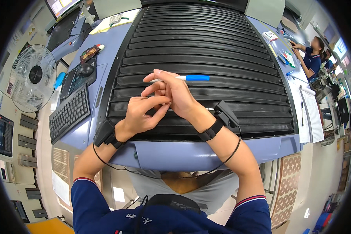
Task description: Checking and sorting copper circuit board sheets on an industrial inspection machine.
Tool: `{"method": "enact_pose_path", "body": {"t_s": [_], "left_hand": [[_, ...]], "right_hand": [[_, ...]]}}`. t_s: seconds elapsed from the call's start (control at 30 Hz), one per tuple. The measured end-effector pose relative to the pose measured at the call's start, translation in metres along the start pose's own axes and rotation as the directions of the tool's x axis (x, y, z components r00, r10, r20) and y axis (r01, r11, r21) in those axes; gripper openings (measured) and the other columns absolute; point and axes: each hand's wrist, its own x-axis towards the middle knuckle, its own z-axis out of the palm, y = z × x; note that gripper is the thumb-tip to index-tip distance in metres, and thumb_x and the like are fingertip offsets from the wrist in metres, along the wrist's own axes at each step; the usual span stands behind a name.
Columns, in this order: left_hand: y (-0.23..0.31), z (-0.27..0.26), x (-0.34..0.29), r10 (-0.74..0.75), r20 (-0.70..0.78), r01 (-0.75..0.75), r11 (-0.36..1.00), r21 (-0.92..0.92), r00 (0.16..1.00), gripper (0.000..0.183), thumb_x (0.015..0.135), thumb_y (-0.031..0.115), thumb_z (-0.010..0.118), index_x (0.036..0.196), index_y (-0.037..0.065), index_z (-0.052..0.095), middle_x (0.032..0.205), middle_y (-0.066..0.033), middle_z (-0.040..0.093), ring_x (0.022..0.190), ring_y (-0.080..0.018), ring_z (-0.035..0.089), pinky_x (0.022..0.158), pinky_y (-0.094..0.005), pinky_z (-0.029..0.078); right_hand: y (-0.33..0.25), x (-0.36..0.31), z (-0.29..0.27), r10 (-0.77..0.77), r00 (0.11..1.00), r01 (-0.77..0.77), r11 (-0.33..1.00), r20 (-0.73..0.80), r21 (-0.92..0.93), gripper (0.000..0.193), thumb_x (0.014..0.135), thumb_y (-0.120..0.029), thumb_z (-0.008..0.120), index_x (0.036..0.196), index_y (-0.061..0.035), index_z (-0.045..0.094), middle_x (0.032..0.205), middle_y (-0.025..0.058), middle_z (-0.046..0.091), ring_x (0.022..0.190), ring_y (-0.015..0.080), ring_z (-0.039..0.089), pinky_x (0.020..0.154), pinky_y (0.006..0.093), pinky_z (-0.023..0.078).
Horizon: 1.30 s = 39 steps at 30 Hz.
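My right hand [179,95] is raised over the black ribbed cover [206,54], its fingers curled round a marker pen [197,78] with a white barrel and a blue cap. The capped end sticks out to the right, and the pen lies nearly level. Close against the right palm is my left hand [141,112], with thumb and forefinger brought together at the tips. Whatever may be between those tips is too small or hidden to make out. Each wrist wears a black strap with a small black device; a cable runs from each.
At the left are a black keyboard [70,113], a mouse [85,69] and a standing fan [36,74]. On the right ledge lie a paper pad [312,113] with a pen and a small white box [270,36]. A person [312,58] works farther off at the right.
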Motion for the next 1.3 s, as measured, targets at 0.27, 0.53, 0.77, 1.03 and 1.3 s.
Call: {"method": "enact_pose_path", "body": {"t_s": [0.27, 0.53, 0.77, 1.03, 1.3], "left_hand": [[0.006, -0.008, -0.001, -0.031, 0.040, 0.031, 1.000, 0.001, 0.999, 0.019, 0.075, 0.000, 0.078, 0.091, 0.003, 0.070, 0.069, -0.0069, 0.070, 0.057, -0.0177, 0.069, 0.054, -0.0258, 0.051], [0.008, -0.012, -0.002, -0.094, 0.111, 0.101, 0.993, -0.060, 0.989, 0.017, 0.077, -0.001, 0.077, 0.091, 0.000, 0.068, 0.075, -0.0095, 0.072, 0.064, -0.0193, 0.072, 0.060, -0.0259, 0.054], [0.013, -0.012, -0.003, -0.080, 0.090, 0.084, 0.996, -0.042, 0.993, 0.018, 0.076, -0.001, 0.078, 0.091, 0.000, 0.068, 0.071, -0.0081, 0.070, 0.059, -0.0179, 0.069, 0.056, -0.0258, 0.052], [0.016, -0.009, -0.006, -0.099, 0.134, 0.108, 0.992, -0.063, 0.986, 0.017, 0.080, -0.004, 0.074, 0.095, 0.000, 0.067, 0.067, -0.0081, 0.069, 0.056, -0.0174, 0.069, 0.053, -0.0255, 0.052], [0.000, -0.006, -0.008, 0.004, 0.039, -0.008, 0.996, 0.093, 0.999, 0.017, 0.074, 0.007, 0.080, 0.089, 0.009, 0.072, 0.066, -0.0096, 0.065, 0.056, -0.0246, 0.065, 0.050, -0.0338, 0.049]], "right_hand": [[0.004, 0.000, -0.002, -0.019, 1.000, 0.018, 0.997, 0.021, 0.078, 0.034, 0.095, -0.032, 0.058, 0.105, 0.0004, 0.060, 0.094, 0.0212, 0.070, 0.059, 0.0125, 0.057, 0.050, 0.0225, 0.044], [0.007, -0.001, -0.001, -0.011, 1.000, 0.010, 0.998, 0.022, 0.065, 0.032, 0.096, -0.028, 0.054, 0.107, 0.0016, 0.060, 0.098, 0.0227, 0.070, 0.066, 0.0140, 0.059, 0.056, 0.0233, 0.048], [0.004, -0.004, 0.002, -0.010, 0.999, 0.006, 0.997, 0.054, 0.082, 0.034, 0.095, -0.029, 0.055, 0.109, 0.0017, 0.059, 0.099, 0.0226, 0.070, 0.067, 0.0144, 0.060, 0.058, 0.0237, 0.050], [0.006, -0.006, -0.004, -0.006, 0.998, 0.003, 0.999, 0.061, 0.051, 0.035, 0.095, -0.030, 0.056, 0.110, 0.0012, 0.060, 0.097, 0.0225, 0.070, 0.066, 0.0138, 0.059, 0.059, 0.0234, 0.050], [0.005, 0.001, 0.003, -0.036, 0.998, 0.038, 0.998, 0.046, -0.046, 0.036, 0.097, -0.032, 0.052, 0.112, -0.0003, 0.061, 0.099, 0.0209, 0.072, 0.064, 0.0109, 0.053, 0.059, 0.0227, 0.047]]}}
